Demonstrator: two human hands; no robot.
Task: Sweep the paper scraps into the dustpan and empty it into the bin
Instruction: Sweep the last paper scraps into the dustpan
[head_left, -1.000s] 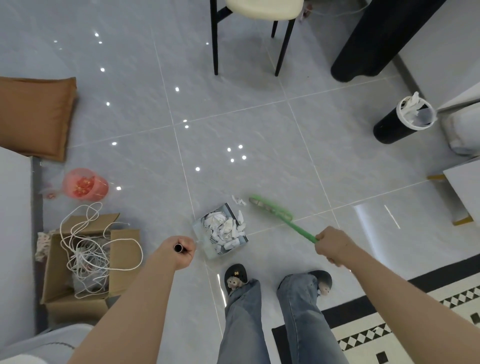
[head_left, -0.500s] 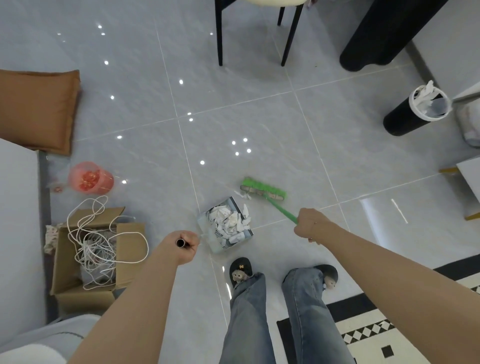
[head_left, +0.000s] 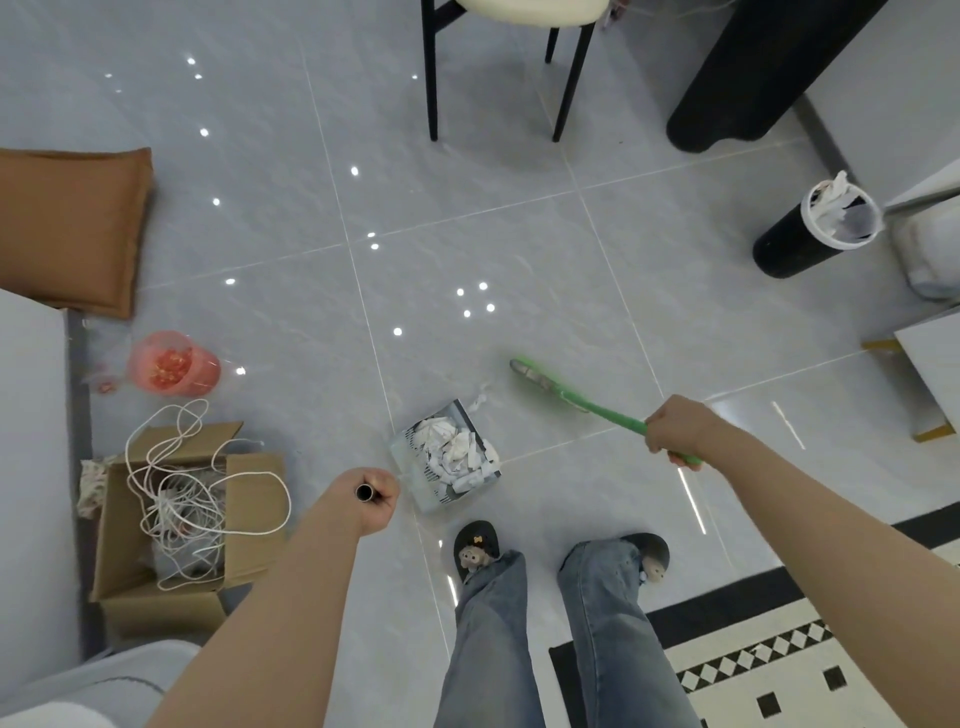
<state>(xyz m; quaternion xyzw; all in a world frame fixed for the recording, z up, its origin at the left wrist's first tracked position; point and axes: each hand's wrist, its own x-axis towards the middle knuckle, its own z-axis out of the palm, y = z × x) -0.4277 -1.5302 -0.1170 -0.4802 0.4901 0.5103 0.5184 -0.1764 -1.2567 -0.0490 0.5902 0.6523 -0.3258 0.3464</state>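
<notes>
A dustpan (head_left: 402, 447) rests on the grey tiled floor just ahead of my feet, heaped with white paper scraps (head_left: 454, 454). One small scrap (head_left: 479, 401) lies on the floor at its far lip. My left hand (head_left: 371, 499) grips the top end of the dustpan's upright handle. My right hand (head_left: 675, 428) grips the green broom handle, and the green broom head (head_left: 537, 379) is swung out to the right of the pan. A black bin (head_left: 810, 234) with a white rim, holding paper, stands at the far right.
An open cardboard box (head_left: 244, 519) of white cord sits at the left, with a red plastic bag (head_left: 171, 366) and a brown cushion (head_left: 67, 228) beyond it. Black chair legs (head_left: 431, 78) stand ahead. A black-and-white patterned rug (head_left: 779, 665) lies at the lower right.
The broom head swept in close to the dustpan's lip half a second ago and has now swung back out to the right. My left hand stays on the dustpan handle.
</notes>
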